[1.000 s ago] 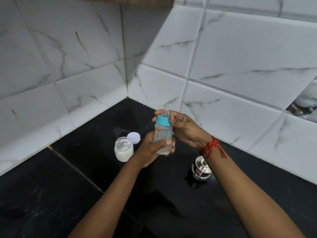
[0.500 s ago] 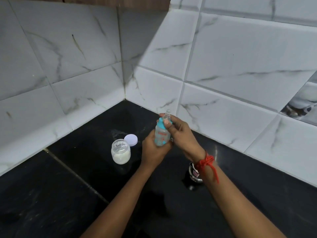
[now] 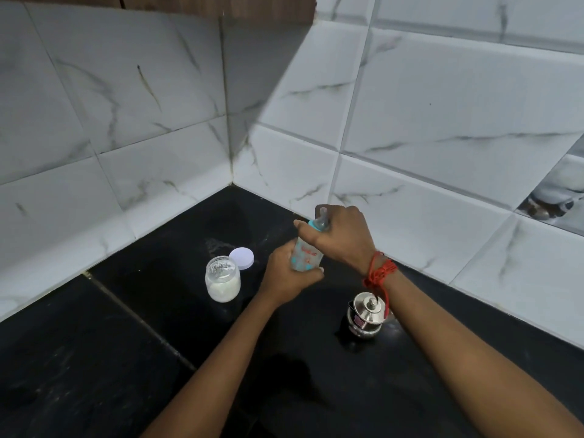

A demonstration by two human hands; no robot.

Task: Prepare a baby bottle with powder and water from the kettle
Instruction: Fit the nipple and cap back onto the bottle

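Note:
I hold a small clear baby bottle [image 3: 306, 257] with a blue collar and teat above the black counter. My left hand [image 3: 284, 273] wraps around its lower body. My right hand [image 3: 339, 238] covers the blue collar and teat from above; a red thread is tied around that wrist. The bottle leans slightly to the right. An open glass jar of white powder [image 3: 222, 282] stands to the left of my hands, with its white lid [image 3: 241, 257] lying flat behind it. A small steel kettle [image 3: 366, 316] with a knobbed lid stands under my right wrist.
The black stone counter [image 3: 110, 358] meets white marble-patterned wall tiles [image 3: 426, 137] in a corner behind the jar. A wooden cabinet underside [image 3: 221, 7] runs along the top edge.
The bottle has tilted to the right and my right hand has closed further over its collar and teat. The view has shifted so the hands sit lower and farther out.

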